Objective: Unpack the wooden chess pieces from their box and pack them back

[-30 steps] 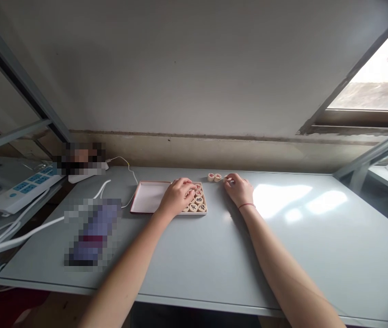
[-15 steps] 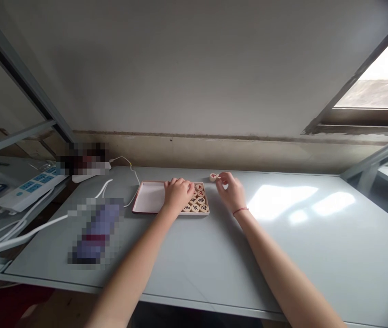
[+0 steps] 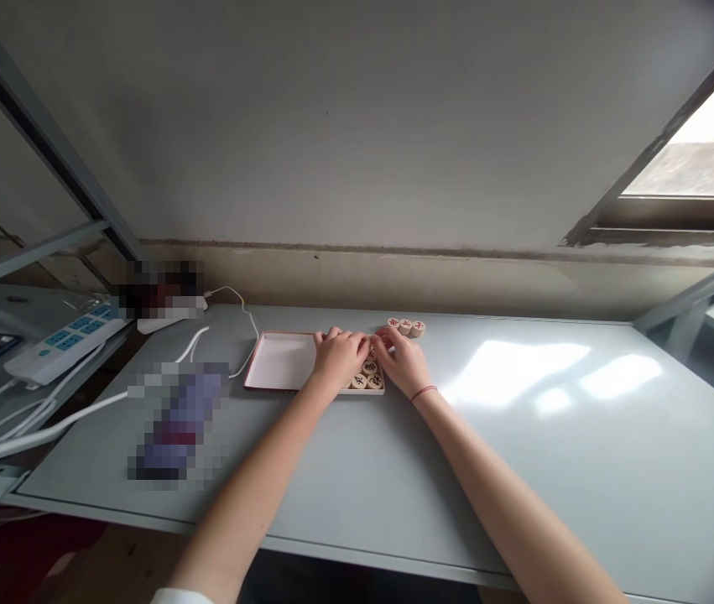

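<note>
A shallow white-lined box [image 3: 281, 356] with a reddish outer edge lies on the desk. Round wooden xiangqi pieces [image 3: 359, 382] with black and red characters fill its right part. Over these pieces lies my left hand [image 3: 340, 356], fingers loosely bent and apart from the thumb; the pieces beneath are partly hidden. My right hand [image 3: 403, 361], with a red string at the wrist, is at the box's far right corner. Its fingertips are pinched together there, close to my left fingertips; what lies between them is hidden. Just behind it, three red-marked xiangqi pieces [image 3: 405, 326] form a row.
A blurred purple item [image 3: 184, 419] lies on the left of the grey desk [image 3: 394, 486]. White cables and a power strip [image 3: 67, 340] with blue sockets are at the far left. The wall [image 3: 357, 281] bounds the desk's back; metal frame bars stand at both sides.
My right hand has left the third xiangqi piece at the end of the back row and moved left to the box's corner. My left hand has stayed over the box, shifting slightly right.
</note>
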### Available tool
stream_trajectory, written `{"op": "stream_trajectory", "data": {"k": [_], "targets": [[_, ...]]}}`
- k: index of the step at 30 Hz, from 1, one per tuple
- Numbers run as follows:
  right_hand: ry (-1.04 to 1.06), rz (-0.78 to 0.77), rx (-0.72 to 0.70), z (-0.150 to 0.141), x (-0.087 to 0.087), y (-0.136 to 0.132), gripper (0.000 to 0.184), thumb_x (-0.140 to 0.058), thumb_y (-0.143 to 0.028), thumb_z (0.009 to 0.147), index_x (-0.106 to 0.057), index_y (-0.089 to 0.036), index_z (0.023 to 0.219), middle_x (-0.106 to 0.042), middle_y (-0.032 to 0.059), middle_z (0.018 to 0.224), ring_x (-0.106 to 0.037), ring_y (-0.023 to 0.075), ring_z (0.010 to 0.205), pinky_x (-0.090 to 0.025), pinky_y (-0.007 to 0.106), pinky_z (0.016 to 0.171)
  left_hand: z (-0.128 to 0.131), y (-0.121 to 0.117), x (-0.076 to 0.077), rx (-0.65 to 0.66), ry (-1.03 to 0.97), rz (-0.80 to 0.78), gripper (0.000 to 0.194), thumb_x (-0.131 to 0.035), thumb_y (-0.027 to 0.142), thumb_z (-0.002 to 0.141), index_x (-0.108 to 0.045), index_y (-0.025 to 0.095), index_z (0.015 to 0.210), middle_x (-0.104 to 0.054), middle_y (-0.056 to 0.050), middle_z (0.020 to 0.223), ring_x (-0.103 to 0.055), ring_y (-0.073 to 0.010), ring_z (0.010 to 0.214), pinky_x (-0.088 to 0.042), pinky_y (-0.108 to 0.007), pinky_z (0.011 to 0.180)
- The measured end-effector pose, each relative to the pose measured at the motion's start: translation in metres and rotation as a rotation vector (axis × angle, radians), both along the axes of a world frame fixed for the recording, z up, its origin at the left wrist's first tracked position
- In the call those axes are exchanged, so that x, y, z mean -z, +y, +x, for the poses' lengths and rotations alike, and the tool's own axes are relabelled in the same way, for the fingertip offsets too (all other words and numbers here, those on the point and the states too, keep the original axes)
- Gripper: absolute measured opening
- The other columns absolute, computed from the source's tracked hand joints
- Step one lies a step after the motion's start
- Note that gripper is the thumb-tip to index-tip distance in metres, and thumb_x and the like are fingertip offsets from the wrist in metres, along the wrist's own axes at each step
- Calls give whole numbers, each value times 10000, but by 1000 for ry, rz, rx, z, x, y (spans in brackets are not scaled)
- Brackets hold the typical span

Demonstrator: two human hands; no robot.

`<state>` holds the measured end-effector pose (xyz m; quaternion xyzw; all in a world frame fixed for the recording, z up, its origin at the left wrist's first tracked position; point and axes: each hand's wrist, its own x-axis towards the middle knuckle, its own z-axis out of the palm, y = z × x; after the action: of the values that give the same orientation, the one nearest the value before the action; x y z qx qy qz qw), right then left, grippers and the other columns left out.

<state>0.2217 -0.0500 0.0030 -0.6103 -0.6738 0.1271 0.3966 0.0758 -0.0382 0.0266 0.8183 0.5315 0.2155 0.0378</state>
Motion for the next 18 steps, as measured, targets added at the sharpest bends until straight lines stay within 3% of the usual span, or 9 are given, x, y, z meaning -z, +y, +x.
{"op": "stream_trajectory", "data": {"k": [6, 12, 18], "targets": [[17, 3, -1, -1, -1, -1, 202, -427, -356, 866, -585, -232, 882, -688, 37, 801, -607, 196, 687, -437, 298, 599, 2, 0, -4, 12, -41, -43, 157, -504, 293, 900, -649, 238, 918, -726, -42, 873, -596, -227, 890, -325, -381, 824], [-61, 358, -99, -1, -4, 0, 207, -498, -233, 803, -573, -215, 996, -678, 70, 947, -606, 225, 889, -473, 379, 816, -2, -5, -17, -41, -238, 22, 97, -554, 260, 865, -642, 239, 901, -725, -1, 904, -621, -194, 906, -365, -352, 862], [-101, 499, -88, -7, -5, -2, 197, -543, -269, 842, -576, -211, 1027, -682, 73, 909, -629, 207, 830, -502, 350, 746, -7, -12, -25, 20, -569, -143, 137, -517, 296, 882, -630, 222, 902, -719, 0, 892, -660, -138, 797, -479, -240, 756]]}}
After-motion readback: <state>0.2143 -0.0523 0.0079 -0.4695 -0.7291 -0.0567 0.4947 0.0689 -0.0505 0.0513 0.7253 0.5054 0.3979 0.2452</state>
